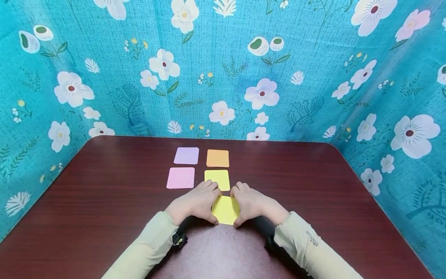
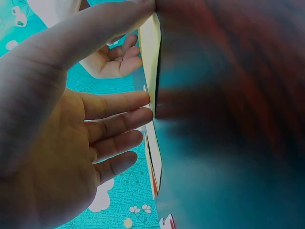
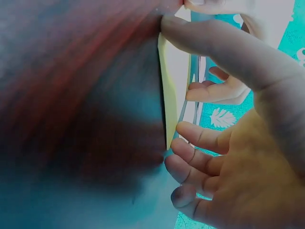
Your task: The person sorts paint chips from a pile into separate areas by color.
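- A yellow paper square (image 1: 225, 209) lies flat on the dark red table (image 1: 104, 201), close to its near edge and just in front of a second yellow square (image 1: 217, 179).
- The left hand (image 1: 196, 202) rests on the left side of the near yellow square; its thumb touches the near corner and its fingers (image 2: 119, 125), nearly straight, reach the far left edge.
- The right hand (image 1: 251, 203) mirrors it on the right side, thumb at the near corner and fingers (image 3: 198, 138) lightly bent against the far right edge.
- Neither hand curls round the paper; both sets of fingers lie extended, pressing or touching the sheet from the sides.
- The wrist views show the sheet (image 2: 150, 52) edge-on against the table, with thumb and fingertips at its rim.
- Behind the second yellow square sits an orange square (image 1: 217, 158); to the left of it lie a pink square (image 1: 180, 178) and, further back, a lilac square (image 1: 186, 155).
- The four squares form a two-by-two block, each apart from its neighbours.
- A teal cloth with white flowers (image 1: 223, 69) walls the table on three sides.
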Available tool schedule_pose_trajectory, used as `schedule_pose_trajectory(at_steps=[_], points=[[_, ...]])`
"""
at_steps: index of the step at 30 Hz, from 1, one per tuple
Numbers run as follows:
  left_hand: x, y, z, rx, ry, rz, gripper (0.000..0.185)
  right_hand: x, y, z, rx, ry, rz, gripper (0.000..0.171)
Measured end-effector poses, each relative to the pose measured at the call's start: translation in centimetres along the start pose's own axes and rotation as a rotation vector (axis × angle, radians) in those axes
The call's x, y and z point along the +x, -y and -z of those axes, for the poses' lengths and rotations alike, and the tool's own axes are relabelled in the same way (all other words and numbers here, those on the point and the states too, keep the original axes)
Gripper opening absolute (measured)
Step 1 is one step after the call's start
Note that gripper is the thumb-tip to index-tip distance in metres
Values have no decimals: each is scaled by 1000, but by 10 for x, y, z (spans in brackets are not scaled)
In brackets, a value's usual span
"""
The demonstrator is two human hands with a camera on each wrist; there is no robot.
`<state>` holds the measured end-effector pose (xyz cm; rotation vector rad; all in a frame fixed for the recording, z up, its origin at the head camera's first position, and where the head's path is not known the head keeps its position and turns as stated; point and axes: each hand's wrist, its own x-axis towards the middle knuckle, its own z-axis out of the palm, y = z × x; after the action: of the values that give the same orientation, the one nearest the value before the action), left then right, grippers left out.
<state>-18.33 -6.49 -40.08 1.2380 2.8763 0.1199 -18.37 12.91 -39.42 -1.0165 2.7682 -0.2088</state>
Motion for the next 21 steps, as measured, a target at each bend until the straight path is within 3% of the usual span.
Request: schedule_pose_trajectory(at_steps=[6, 12, 21], points=[[-1, -1, 2, -14, 19, 10, 64, 5, 4, 3, -43, 62, -48, 73], [-1, -1, 3, -2, 5, 13, 64, 5, 8, 5, -112, 57, -33, 75], [-2, -1, 3, -6, 10, 14, 63, 6, 8, 3, -119, 53, -32, 77]])
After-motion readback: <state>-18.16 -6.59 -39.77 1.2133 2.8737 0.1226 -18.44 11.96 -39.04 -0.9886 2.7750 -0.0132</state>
